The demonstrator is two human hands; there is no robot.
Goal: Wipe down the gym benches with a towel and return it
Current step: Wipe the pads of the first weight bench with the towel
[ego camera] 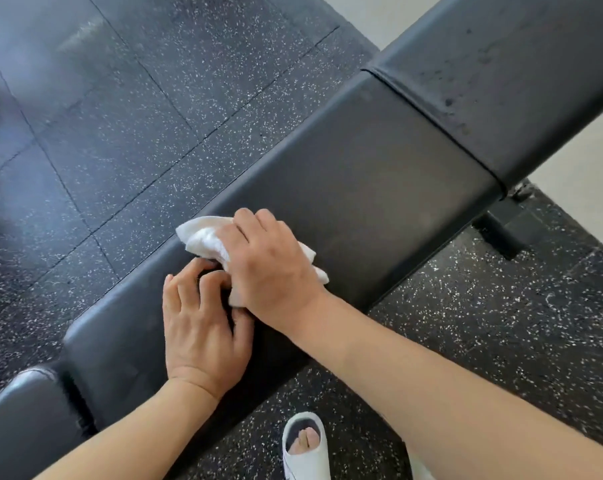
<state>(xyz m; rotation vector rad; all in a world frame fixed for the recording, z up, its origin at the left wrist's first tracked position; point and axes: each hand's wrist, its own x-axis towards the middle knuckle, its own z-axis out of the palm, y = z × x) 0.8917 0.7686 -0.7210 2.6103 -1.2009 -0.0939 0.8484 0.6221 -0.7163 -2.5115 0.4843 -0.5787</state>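
Observation:
A black padded gym bench runs diagonally from lower left to upper right. A crumpled white towel lies on its middle pad. My right hand lies on top of the towel, fingers bent over it, pressing it onto the pad. My left hand rests on the pad just beside and below it, its fingers curled with the tips at the towel's near edge. Much of the towel is hidden under my right hand.
Dark speckled rubber floor tiles surround the bench. The bench's raised back pad slopes off to the upper right, and another pad sits at lower left. A bench foot stands on the right. My white slipper is near the bottom edge.

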